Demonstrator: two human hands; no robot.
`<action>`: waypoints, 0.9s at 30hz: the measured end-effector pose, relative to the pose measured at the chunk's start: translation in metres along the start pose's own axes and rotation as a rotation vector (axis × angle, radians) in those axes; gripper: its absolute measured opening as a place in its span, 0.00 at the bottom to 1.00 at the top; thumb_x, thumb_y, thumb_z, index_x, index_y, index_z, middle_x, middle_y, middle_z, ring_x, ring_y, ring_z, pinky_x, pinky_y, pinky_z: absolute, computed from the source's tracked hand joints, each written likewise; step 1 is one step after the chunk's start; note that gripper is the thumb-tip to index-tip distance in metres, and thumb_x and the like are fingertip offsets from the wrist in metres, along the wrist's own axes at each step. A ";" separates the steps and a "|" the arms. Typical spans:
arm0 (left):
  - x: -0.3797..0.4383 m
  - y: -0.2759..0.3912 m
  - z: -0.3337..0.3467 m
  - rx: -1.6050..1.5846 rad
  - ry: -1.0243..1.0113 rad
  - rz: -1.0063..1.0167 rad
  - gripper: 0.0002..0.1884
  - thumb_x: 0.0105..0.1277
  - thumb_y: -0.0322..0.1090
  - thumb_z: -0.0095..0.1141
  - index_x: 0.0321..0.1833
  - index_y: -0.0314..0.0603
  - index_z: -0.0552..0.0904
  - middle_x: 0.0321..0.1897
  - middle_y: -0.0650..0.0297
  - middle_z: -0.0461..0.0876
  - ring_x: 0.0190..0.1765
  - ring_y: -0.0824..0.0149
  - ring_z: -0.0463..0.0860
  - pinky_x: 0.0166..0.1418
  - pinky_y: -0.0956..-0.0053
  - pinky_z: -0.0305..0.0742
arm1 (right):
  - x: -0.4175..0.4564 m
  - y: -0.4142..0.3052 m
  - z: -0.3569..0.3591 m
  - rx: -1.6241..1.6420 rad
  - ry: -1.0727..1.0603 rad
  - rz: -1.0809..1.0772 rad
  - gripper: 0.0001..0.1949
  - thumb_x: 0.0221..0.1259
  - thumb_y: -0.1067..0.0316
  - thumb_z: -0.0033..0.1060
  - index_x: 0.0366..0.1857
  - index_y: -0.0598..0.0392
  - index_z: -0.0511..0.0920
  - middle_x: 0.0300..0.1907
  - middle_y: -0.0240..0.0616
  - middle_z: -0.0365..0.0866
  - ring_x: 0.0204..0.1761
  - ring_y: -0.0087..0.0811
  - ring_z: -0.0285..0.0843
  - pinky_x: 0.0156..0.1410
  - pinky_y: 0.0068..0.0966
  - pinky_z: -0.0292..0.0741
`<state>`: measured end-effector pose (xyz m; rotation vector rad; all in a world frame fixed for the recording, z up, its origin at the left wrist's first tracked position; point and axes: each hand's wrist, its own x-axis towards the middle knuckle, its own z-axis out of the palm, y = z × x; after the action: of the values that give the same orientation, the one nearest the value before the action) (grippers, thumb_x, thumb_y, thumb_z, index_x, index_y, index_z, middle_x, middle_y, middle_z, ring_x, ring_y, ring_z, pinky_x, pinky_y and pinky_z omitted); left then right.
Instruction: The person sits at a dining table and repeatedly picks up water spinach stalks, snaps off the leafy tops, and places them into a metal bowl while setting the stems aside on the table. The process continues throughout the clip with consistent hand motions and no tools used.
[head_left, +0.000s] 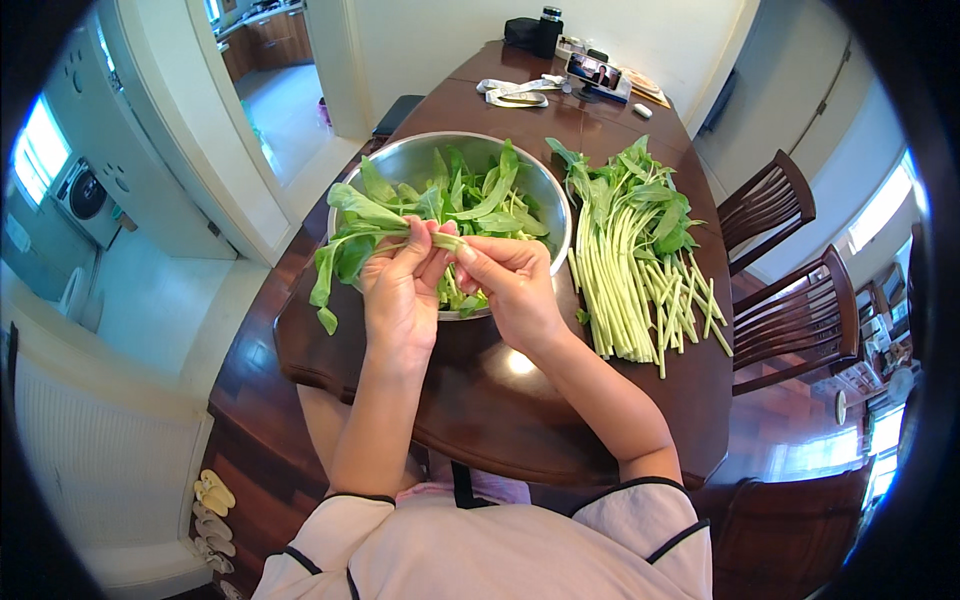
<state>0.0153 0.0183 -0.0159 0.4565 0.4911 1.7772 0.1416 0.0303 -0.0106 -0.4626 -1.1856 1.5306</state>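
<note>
Over the near side of a stainless steel bowl (559, 202), both my hands grip one leafy green stalk (367, 214). My left hand (401, 292) pinches it between thumb and fingers, and its leaves droop out to the left. My right hand (517, 289) has thumb and forefinger on the stem's right end, close to the left fingertips. Inside the bowl lie loose green leaves and short stem pieces (487, 202). To the right of the bowl, a bundle of long-stemmed water spinach (615, 277) rests on the table, leaves at the far end and cut stems towards me.
The dark wooden table (525, 420) carries a propped phone (594, 71) with a lit screen, a white strap (517, 91), a black flask (550, 30) and a small white case (643, 110) at its far end. Wooden chairs (795, 307) stand along the right side.
</note>
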 end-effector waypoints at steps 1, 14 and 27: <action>0.000 -0.002 0.001 -0.023 0.017 -0.006 0.03 0.69 0.29 0.59 0.41 0.37 0.81 0.38 0.59 0.84 0.45 0.63 0.86 0.51 0.72 0.85 | 0.000 -0.001 -0.001 0.058 -0.002 0.024 0.10 0.66 0.71 0.61 0.45 0.66 0.84 0.28 0.33 0.82 0.29 0.19 0.75 0.37 0.16 0.71; 0.051 0.026 -0.009 0.590 0.033 0.245 0.08 0.64 0.27 0.64 0.43 0.31 0.83 0.33 0.56 0.86 0.33 0.66 0.87 0.38 0.76 0.85 | -0.001 -0.029 -0.021 -1.614 -0.241 -0.482 0.04 0.51 0.76 0.56 0.28 0.63 0.80 0.28 0.47 0.78 0.36 0.46 0.78 0.44 0.38 0.77; 0.010 0.007 0.007 1.048 -0.306 0.002 0.18 0.62 0.25 0.64 0.53 0.27 0.77 0.30 0.60 0.86 0.32 0.73 0.84 0.38 0.78 0.81 | 0.017 -0.024 -0.026 -0.599 -0.083 0.047 0.13 0.63 0.65 0.64 0.40 0.67 0.82 0.33 0.37 0.85 0.34 0.20 0.81 0.40 0.22 0.78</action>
<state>0.0109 0.0266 -0.0060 1.4168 1.1825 1.2917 0.1686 0.0541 0.0039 -0.8297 -1.7112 1.2213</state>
